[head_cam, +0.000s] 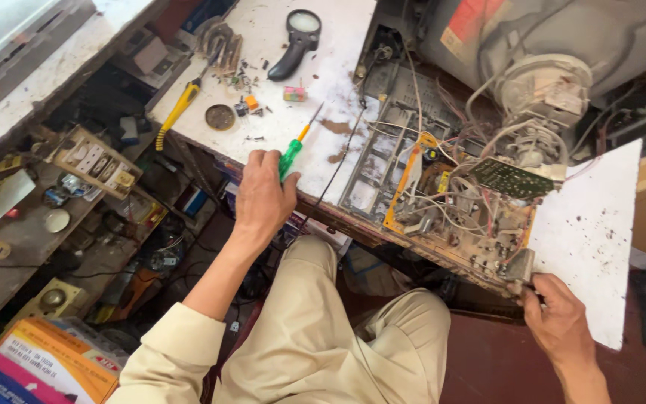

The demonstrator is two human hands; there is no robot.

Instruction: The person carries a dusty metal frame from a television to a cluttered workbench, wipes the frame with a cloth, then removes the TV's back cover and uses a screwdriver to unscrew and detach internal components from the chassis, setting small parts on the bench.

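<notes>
Two bare hands are working at a cluttered white workbench (278,45). The left hand (263,196) is resting at the bench's near edge, its fingers curled around the green handle of a screwdriver (293,153), whose orange collar and thin shaft are pointing up and away across the tabletop. The right hand (558,318) is gripping the lower corner of an old circuit board (457,213), fingers clenched over its metal edge, just beside a white speckled panel (592,224). The board is lying tilted off the bench's near edge, crowded with wires and parts, with a small green board (510,177) standing above it. Farther back on the bench are lying a black magnifying glass (297,41), a yellow-handled screwdriver (181,108) and a round rusty lid (220,117). The person's beige trousers (323,337) are filling the space below
</notes>
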